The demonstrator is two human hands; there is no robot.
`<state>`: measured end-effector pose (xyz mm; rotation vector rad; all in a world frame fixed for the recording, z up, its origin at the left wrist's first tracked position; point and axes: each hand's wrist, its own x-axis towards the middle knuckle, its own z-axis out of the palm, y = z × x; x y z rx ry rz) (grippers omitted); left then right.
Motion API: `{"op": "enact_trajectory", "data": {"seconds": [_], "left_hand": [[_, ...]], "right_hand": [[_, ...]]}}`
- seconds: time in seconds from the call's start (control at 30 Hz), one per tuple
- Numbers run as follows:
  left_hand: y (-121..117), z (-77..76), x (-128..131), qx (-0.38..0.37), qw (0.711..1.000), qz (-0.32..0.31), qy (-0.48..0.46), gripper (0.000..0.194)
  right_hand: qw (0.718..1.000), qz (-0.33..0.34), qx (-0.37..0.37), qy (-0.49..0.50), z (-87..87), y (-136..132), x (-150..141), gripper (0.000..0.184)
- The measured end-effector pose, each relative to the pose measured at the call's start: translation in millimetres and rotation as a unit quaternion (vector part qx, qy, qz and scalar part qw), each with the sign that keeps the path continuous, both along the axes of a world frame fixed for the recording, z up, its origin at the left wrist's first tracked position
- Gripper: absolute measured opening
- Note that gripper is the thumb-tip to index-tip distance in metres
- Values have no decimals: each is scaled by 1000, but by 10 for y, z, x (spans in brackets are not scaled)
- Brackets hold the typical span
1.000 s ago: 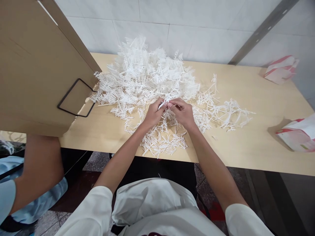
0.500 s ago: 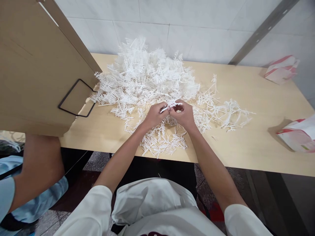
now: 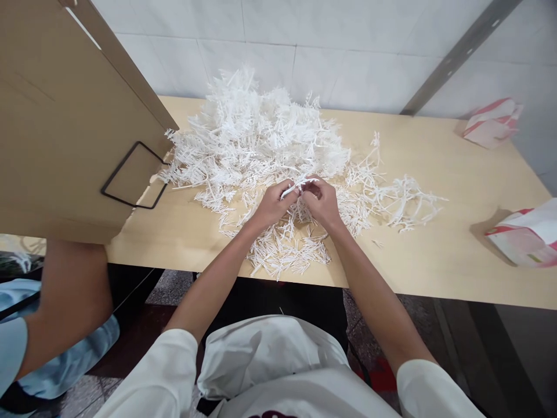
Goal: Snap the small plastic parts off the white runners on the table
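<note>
My left hand (image 3: 275,203) pinches a white branching plastic sprig (image 3: 300,184) between thumb and fingers. Close against it, my right hand (image 3: 321,202) is closed at the same sprig, its fingertips meeting the left ones. Behind both hands rises a big heap of white feathery sprigs (image 3: 261,130). Many short white snippets (image 3: 287,255) are scattered on the table under and in front of my hands. Right of them lies a looser bunch of bare white branched stems (image 3: 407,200). My fingers partly cover the held sprig.
A tall brown cardboard panel (image 3: 65,128) stands on the left, with a black wire frame (image 3: 134,174) at its lower corner. Beside it shows a co-worker's arm (image 3: 73,302). Two red-and-white paper packages (image 3: 494,122) stand on the right of the wooden table (image 3: 426,261), before a tiled wall.
My right hand's fingers have shifted slightly on the sprig, and the sprig has tilted a little. The whole view has moved slightly; the heap looks the same.
</note>
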<state>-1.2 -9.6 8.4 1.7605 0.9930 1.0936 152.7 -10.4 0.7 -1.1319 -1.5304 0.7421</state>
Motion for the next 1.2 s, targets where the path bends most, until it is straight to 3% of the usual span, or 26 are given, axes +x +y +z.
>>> {"op": "enact_trajectory", "data": {"seconds": [0.17,0.43,0.6,0.83,0.93,1.07,1.2], "left_hand": [[-4,2,1,15,1000,-10,5,27],[22,-41,-6,3,1000,21,-8,31],[28,-59,-20,-44,997,-14,-61,29],[22,-63,24,-82,986,-14,-147,27],[22,-48,33,-79,985,-15,-150,27],[28,-52,19,-58,991,4,-123,30],[26,-70,5,-15,997,36,-69,30]], "right_hand": [[993,41,-81,74,37,12,21,29],[994,63,-55,66,25,42,42,40],[995,78,-34,50,50,-11,3,38],[996,33,-19,80,-22,-51,-80,33],[995,25,-27,98,-30,-20,-70,34],[992,63,-31,108,0,7,-47,35],[996,44,18,75,16,1,-29,30]]}}
